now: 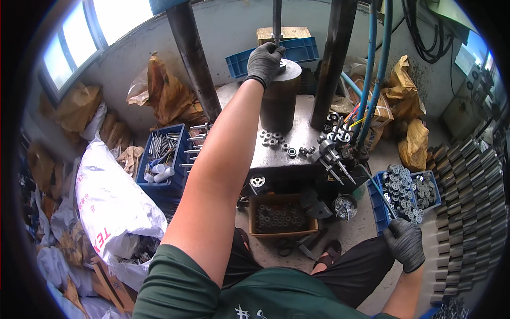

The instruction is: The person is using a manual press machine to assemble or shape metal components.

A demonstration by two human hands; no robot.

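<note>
My left hand, in a dark knit glove, reaches up to the top of a dark steel cylinder standing on the press table. Its fingertips are bunched at the foot of a vertical rod above the cylinder; the glove hides anything between them. My right hand, also gloved, hangs low by my right knee with its fingers curled in. It is just in front of the near corner of a blue crate filled with several grey metal ring parts.
Two dark press columns flank the cylinder, with blue hoses on the right. Small rings lie on the table. A brown box of parts sits below, a blue crate of rods on the left, and stacked metal blocks on the right.
</note>
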